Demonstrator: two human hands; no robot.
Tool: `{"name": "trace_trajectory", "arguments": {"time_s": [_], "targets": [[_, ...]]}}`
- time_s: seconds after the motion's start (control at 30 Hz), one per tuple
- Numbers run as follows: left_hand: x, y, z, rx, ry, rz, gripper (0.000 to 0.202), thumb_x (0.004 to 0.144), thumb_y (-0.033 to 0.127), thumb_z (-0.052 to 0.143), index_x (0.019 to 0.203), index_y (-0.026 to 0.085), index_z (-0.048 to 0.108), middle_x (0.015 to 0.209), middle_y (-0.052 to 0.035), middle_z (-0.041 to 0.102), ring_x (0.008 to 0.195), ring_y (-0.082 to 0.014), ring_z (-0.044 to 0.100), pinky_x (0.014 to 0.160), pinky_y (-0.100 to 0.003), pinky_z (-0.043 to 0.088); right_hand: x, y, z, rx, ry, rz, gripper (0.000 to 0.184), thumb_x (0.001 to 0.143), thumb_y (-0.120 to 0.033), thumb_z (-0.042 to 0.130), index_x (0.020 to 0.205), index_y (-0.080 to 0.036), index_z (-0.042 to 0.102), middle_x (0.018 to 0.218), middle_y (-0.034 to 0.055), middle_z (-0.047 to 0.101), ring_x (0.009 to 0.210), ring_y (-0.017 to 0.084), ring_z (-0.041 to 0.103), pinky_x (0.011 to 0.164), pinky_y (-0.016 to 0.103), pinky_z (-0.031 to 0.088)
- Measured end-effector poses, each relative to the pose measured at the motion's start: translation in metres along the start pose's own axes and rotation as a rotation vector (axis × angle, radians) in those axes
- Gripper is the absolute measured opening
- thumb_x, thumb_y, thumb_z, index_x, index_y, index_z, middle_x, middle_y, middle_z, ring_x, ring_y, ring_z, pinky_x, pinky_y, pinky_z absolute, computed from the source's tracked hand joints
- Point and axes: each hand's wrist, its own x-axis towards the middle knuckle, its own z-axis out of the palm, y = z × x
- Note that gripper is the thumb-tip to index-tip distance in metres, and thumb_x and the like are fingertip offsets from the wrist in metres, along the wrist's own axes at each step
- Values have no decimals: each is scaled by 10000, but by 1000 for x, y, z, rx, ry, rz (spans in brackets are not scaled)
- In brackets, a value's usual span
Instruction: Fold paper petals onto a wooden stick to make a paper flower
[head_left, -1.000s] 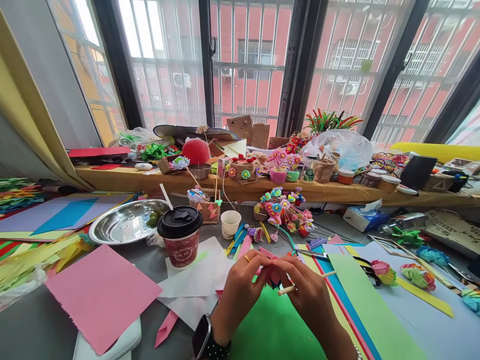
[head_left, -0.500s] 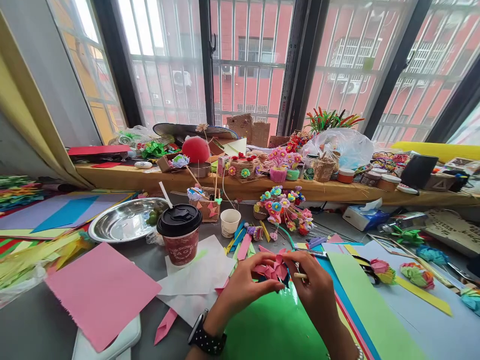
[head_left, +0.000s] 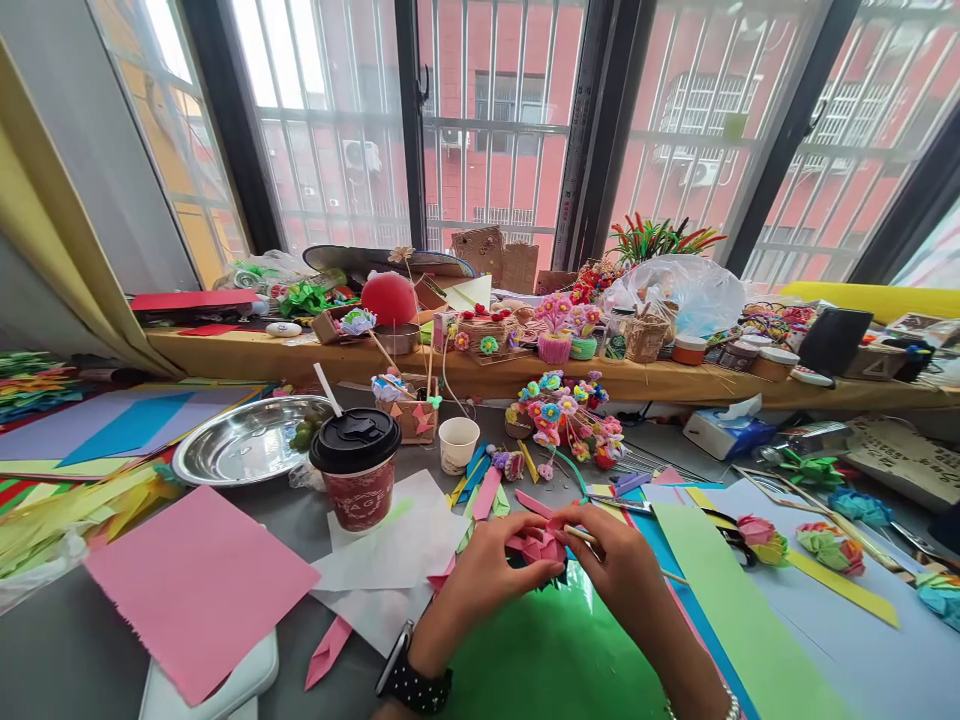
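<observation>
A folded pink paper flower (head_left: 541,547) is held in my left hand (head_left: 495,570), whose fingers and thumb close around its left and lower side. Dark pieces show under the flower. My right hand (head_left: 626,575) is closed on a thin wooden stick (head_left: 674,577), with its fingertips at the flower's upper right petals. One end of the stick meets the petals; its other end comes out past the right side of the hand. Both hands are above a glossy green surface (head_left: 555,655). The fingers hide part of the flower.
A lidded paper cup (head_left: 361,490) with a straw, a small paper cup (head_left: 458,447) and a steel tray (head_left: 225,455) stand to the left. Pink paper (head_left: 202,590) lies at the front left. Scissors (head_left: 630,504) and green paper (head_left: 739,610) are to the right.
The stick has swung so that its far end now sticks out to the right of my right hand. Both hands have drawn closer around the pink flower, which is turned slightly.
</observation>
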Motion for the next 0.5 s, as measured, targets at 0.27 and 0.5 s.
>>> {"name": "trace_trajectory", "arguments": {"time_s": [0.27,0.5], "targets": [[0,-3,1,70,-14,-45,345,674,382,580,943,169,614,853,-35,652,752,-169,576,646,-233,423,-2,-2,5,-36,-46,13,168,776,-159,461,847,-227,597,804,18,659,717,168,613,632,263,477],[1,-6,3,75,-4,-74,346,659,374,583,923,152,616,841,-41,644,739,-167,570,627,-229,422,-2,-2,4,-31,-67,7,170,762,-154,462,845,-225,592,818,18,660,722,163,614,633,252,472]]}}
